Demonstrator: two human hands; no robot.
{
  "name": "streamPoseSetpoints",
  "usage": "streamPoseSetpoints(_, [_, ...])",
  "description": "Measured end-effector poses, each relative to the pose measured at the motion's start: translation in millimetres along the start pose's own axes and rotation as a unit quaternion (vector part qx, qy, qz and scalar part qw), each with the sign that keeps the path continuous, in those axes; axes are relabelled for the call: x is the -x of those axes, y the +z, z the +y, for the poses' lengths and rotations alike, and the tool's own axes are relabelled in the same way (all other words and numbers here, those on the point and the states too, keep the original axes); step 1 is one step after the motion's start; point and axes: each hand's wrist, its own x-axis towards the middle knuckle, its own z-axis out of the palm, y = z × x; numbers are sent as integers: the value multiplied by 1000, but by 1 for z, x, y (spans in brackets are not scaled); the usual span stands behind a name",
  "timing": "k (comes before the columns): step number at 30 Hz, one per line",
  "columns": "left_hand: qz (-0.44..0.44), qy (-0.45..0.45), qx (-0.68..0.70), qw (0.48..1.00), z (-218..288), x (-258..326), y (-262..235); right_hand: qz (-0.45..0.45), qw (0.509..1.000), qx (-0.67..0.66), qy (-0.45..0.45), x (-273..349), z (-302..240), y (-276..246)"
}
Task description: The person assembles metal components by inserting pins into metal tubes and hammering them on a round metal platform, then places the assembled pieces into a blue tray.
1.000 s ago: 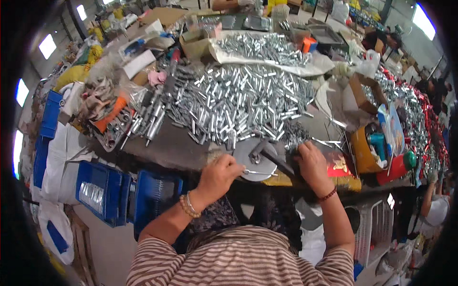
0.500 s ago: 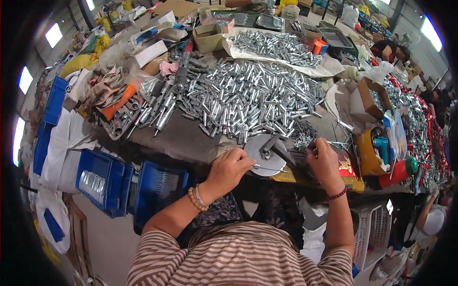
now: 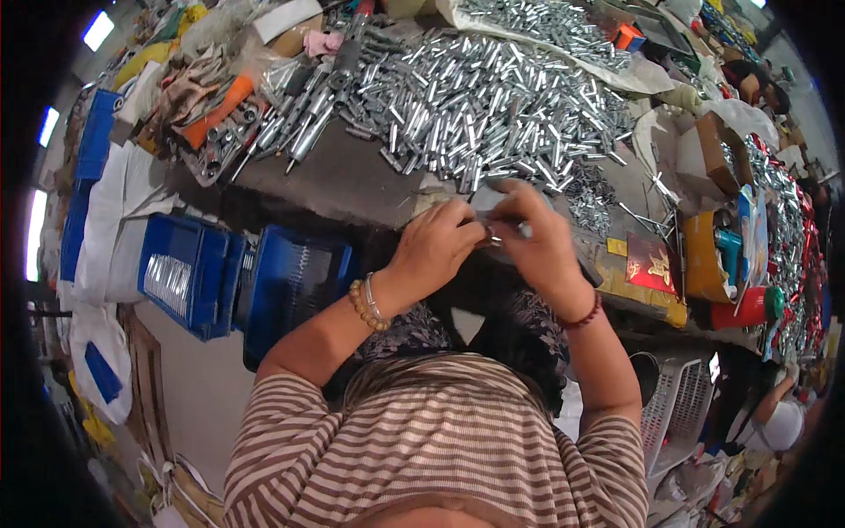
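Observation:
My left hand is closed in a pinch on a slim metal rod, mostly hidden by fingers. My right hand meets it fingertip to fingertip, its fingers closed over the rod's end; whatever else it holds is hidden. Both hands are over the bench's near edge, in front of the round grey metal plate, which they largely cover. From under the right wrist sticks out a dark bar end, apparently the hammer's handle. Beyond the hands lies a big heap of short shiny metal tubes.
Small metal pins lie right of the plate, with a red printed card and a yellow container farther right. Blue bins stand at lower left. Tools and sockets crowd the left bench. A white crate is below right.
My right hand has moved left from beside the pins to meet my left hand at the rod. The view has tilted down, and the hammer head is now covered.

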Motion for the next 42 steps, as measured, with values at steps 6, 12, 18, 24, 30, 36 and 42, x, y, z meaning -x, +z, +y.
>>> streamPoseSetpoints(6, [8, 2, 35, 999, 1, 2, -1, -24, 996, 84, -10, 15, 2, -14])
streamPoseSetpoints(12, [16, 10, 13, 1000, 3, 4, -2, -16, 994, 97, -51, 14, 2, -2])
streamPoseSetpoints(18, [12, 1, 40, 999, 2, 1, -1, -18, 998, 31, 42, 20, 6, -7])
streamPoseSetpoints(24, [15, 6, 27, 1000, 1, -7, -3, -37, 994, 102, -12, 7, -2, -9])
streamPoseSetpoints(30, [-17, -29, -10, 999, 3, 2, 0, -65, 953, 277, -104, 22, -2, 1])
streamPoseSetpoints(36, [-3, -22, 29, 999, 10, 5, -4, 9, 967, 245, -76, 41, -2, 16])
streamPoseSetpoints(42, [-4, -20, 30, 999, 8, 3, -4, 41, 964, 219, -142, 39, -1, 17])
